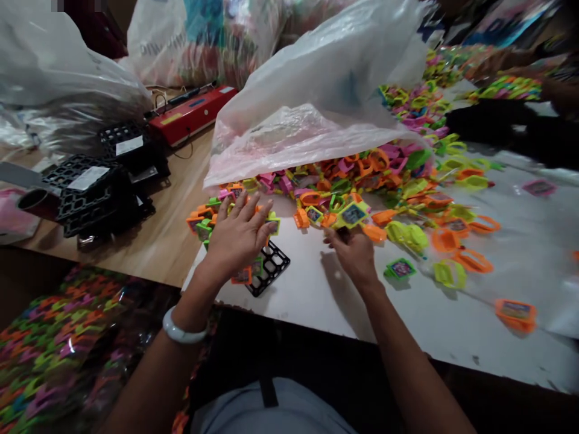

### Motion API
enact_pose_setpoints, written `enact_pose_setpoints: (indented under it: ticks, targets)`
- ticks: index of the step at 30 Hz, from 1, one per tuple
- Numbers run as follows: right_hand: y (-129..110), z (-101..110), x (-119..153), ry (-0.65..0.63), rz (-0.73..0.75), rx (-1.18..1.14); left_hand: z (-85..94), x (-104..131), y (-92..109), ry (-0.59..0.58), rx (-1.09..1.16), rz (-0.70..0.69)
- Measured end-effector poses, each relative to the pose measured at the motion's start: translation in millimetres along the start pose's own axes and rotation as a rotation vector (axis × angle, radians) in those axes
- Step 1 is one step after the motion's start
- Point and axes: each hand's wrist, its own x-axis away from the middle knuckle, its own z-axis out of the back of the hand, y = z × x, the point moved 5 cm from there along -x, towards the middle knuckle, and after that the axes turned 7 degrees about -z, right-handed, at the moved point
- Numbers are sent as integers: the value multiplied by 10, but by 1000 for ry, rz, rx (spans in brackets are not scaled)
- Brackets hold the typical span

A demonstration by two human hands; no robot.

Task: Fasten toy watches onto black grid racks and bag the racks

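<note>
My left hand (239,232) lies palm down with its fingers spread, over a black plastic grid tray (275,265) and a cluster of small plastic toy watches in orange, green and pink. The hand hides most of that tray. An orange toy watch (242,276) and a green one rest by the wrist on the tray. My right hand (355,253) is closed, pinching a yellow toy watch (353,214) with a square picture face, at the near edge of the pile. Around it spreads a heap of loose toy watches (375,169), spilling from a large white plastic bag (316,114).
Stacked black grid trays (90,187) and a red sealing machine (194,114) stand at left. Full clear bags (203,48) are behind. A bag of colourful toys (67,349) lies low at left. Single watches, like an orange one (515,314), dot the white table's right side.
</note>
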Motion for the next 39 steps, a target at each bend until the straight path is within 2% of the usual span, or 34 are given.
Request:
enact_pose_setpoints:
  ticks: [2,4,6,9,14,20,23,26,29,31,32,34,36,37,39]
  targets:
    - [-67,-353,270,-263,-60,-202,4,2,9,3,2,-7]
    - [-132,-697,518,-445,-95,-335,19,1,17,13,6,-11]
    - [-148,-946,662,-513,-129,-395,29,3,21,19,11,-12]
    - [-151,-1103,696,-499,-91,-313,32,10,15,14,27,-5]
    - [-310,-1061,680,-421,246,-58,39,16,-13,-9,62,-25]
    - [-348,-1123,807,-414,452,169,34,17,-32,-19,87,-41]
    - [-348,-1178,833,-396,493,232,16,19,-10,-19,64,-44]
    - [-361,-1219,817,-404,457,289,21,31,27,9,42,-32]
    - [-372,-1187,764,-518,399,221,29,48,70,34,20,-34]
    - [-380,-1087,664,-576,386,157,25,56,91,43,14,-52]
    - [-390,-1007,574,-555,396,151,21,59,96,51,14,-59]
    - [-440,-808,311,-384,463,231,14,61,94,71,19,-63]
    - [-530,-643,-3,-157,559,430,7,58,88,82,24,-63]
    - [-578,-610,-157,-89,601,561,4,56,86,81,24,-60]
    - [-657,-635,-432,-78,658,810,3,55,82,70,18,-53]
